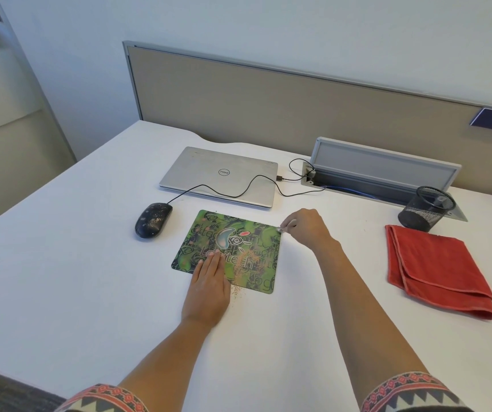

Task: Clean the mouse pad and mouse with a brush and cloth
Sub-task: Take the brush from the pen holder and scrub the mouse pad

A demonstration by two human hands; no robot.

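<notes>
A green patterned mouse pad (206,236) lies on the white desk, with brown crumbs strewn over its right half and a few past its near edge. My left hand (207,288) rests flat on the pad's near left part, fingers together. My right hand (305,227) is closed around a small pale brush (283,228), whose tip pokes out at the pad's far right corner; most of the brush is hidden in the fist. A black wired mouse (152,220), speckled with dirt, sits left of the pad. A folded red cloth (435,269) lies to the right.
A closed silver laptop (218,173) sits behind the pad, with the mouse cable (239,193) running across its lid to an open cable tray (381,173). A black mesh pen cup (426,208) stands behind the cloth. A beige partition (268,108) closes off the desk's far side.
</notes>
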